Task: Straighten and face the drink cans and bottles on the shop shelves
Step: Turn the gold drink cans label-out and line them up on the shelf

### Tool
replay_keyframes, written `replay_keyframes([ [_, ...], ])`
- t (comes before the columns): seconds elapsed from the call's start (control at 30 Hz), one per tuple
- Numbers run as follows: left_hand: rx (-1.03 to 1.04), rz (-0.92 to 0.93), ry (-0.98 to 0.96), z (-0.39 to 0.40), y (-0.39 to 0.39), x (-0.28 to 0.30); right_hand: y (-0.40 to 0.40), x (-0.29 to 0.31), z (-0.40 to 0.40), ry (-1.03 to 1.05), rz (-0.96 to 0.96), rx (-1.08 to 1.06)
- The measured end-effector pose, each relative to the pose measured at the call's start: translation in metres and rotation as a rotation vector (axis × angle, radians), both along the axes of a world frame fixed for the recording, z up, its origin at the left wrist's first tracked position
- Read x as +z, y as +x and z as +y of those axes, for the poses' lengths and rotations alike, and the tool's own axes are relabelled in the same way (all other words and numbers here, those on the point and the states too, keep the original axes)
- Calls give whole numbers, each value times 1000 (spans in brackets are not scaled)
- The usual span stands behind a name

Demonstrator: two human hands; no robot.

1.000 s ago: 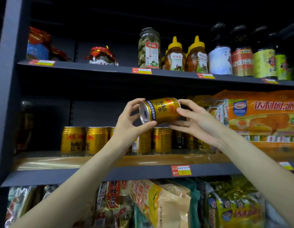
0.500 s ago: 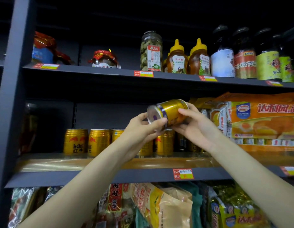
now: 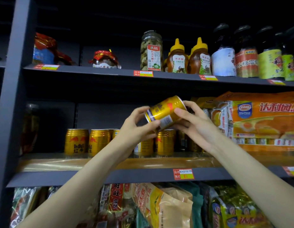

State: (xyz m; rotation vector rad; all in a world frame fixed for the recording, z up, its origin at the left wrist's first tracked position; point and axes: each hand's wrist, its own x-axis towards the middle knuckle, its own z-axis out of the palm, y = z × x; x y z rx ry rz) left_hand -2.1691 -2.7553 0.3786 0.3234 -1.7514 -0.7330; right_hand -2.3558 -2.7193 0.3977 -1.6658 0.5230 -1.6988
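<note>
Two hands, one gold can (image 3: pixel 165 112) held tilted above the middle shelf (image 3: pixel 93 176).
Left hand (image 3: pixel 136 127) and right hand (image 3: pixel 194 125) both clasp it; set it upright, logo forward, beside the row of cans (image 3: pixel 97 142).

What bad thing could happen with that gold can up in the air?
1. The can lies tilted between both hands, left and right, held mostly by fingertips, so it could slip and fall.
2. It hangs right over the row of cans on the shelf, so setting it down carelessly might knock some over.
</note>
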Motion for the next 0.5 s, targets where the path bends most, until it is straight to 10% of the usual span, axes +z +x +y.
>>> replay_keyframes([
  [0.27, 169, -179, -177, -17, -6, -1, -4, -4, -2, -252, 320, -206],
  [0.5, 138, -4, -187, 8, -9, 0, 4, -1, -10, 133, -182, 97],
])
